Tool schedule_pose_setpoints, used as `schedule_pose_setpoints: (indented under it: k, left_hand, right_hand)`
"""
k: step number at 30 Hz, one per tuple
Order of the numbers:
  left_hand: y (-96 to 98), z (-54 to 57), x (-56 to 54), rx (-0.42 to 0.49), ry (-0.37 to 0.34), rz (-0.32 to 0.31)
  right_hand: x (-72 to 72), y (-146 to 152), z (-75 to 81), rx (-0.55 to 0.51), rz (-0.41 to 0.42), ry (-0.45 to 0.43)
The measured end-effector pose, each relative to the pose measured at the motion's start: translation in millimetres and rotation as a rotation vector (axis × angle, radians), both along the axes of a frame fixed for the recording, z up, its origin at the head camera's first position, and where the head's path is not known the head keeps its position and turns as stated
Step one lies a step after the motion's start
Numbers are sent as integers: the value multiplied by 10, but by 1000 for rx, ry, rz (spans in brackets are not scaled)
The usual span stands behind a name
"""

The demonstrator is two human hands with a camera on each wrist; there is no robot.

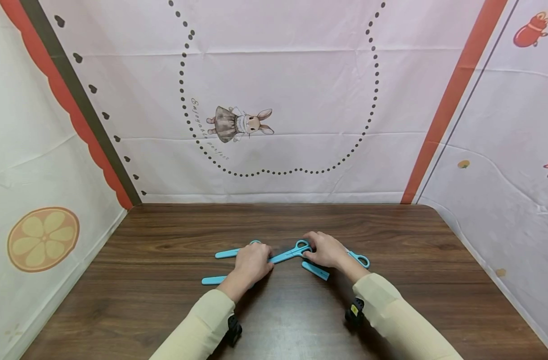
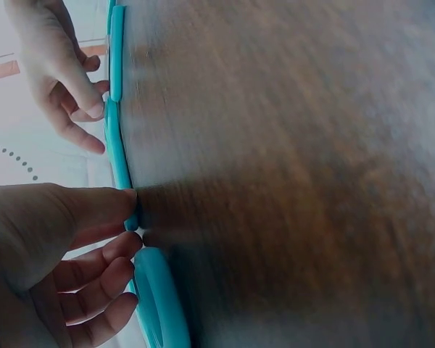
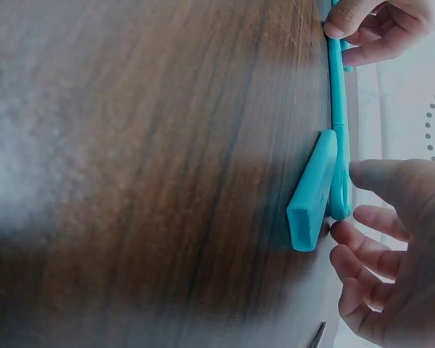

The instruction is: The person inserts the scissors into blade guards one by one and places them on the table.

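Observation:
In the head view my left hand pinches the sheathed tip of turquoise scissors between thumb and fingers. My right hand is at the handle end, thumb by the lower loop and fingers loosely bent past the upper one. The right wrist view shows its fingertips right beside the handle, spread apart. A loose turquoise blade cover, its hollow end towards the right wrist camera, lies just in front of the handles. Another scissors handle shows beyond my right hand, the rest of it mostly hidden.
Two more turquoise scissors in covers lie left, one farther back and one nearer, both partly behind my left hand. A dark pointed tip shows at the right wrist view's bottom. The wooden table meets a printed cloth behind.

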State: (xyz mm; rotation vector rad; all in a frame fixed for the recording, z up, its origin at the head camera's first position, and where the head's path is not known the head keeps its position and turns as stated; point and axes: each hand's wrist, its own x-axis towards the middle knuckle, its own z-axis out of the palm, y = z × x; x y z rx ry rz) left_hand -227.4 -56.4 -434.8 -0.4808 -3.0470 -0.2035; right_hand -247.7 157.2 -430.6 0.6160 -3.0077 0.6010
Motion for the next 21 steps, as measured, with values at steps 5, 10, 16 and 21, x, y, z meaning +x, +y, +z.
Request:
schedule_pose_setpoints:
  k: [5, 10, 16, 21]
  left_hand:
    - [-12, -4, 4, -3, -2, 5]
    - [-31, -9, 22, 8, 21, 4]
    - [-42, -13, 44, 20, 53, 3]
    - [-32, -8, 62, 30, 83, -10]
  right_hand:
    - [36, 5, 13, -18, -11, -3]
    - [64, 24, 9, -23, -35, 1]
    - [99, 40, 4, -66, -53, 18]
    - [121, 58, -20, -95, -44, 65]
